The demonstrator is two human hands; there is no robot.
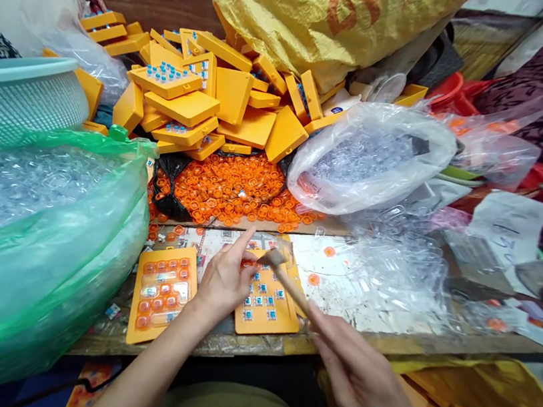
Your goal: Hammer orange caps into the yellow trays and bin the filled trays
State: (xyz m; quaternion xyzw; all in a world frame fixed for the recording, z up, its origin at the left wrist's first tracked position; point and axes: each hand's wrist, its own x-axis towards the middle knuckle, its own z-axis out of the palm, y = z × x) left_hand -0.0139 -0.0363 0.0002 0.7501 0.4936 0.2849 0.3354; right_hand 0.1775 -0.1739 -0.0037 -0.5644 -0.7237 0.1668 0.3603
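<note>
Head view, sole entry.

Item: hammer (292,291), wooden handle, dark head. Long axis slants from lower right of centre up and leftward; the head lies over the upper right part of the open panel, contact with it not determinable.

Item: right hand (358,366), lower right of centre. Closed round the handle's lower end.

Item: left hand (226,280), centre of frame. Index finger extended toward the upper right, other fingers bent at the panel's top left corner; whether they pinch a small part cannot be told.

Item: open panel (263,326), yellow, blue switches exposed, just below centre on the counter (326,303). Long axis runs roughly up and down the frame. It lies beneath and to the right of the left hand, the nearer one; the right hand stands off to its lower right, reaching it only through the hammer.

Item: capped panel (136,331), yellow, orange and clear caps fitted, left of the left hand.

Surroundings: orange caps (234,188), heaped above centre; yellow cases (236,94), piled upper centre; green bag (57,260) of clear pieces, left; white bag (352,199) of clear pieces, right of centre.
</note>
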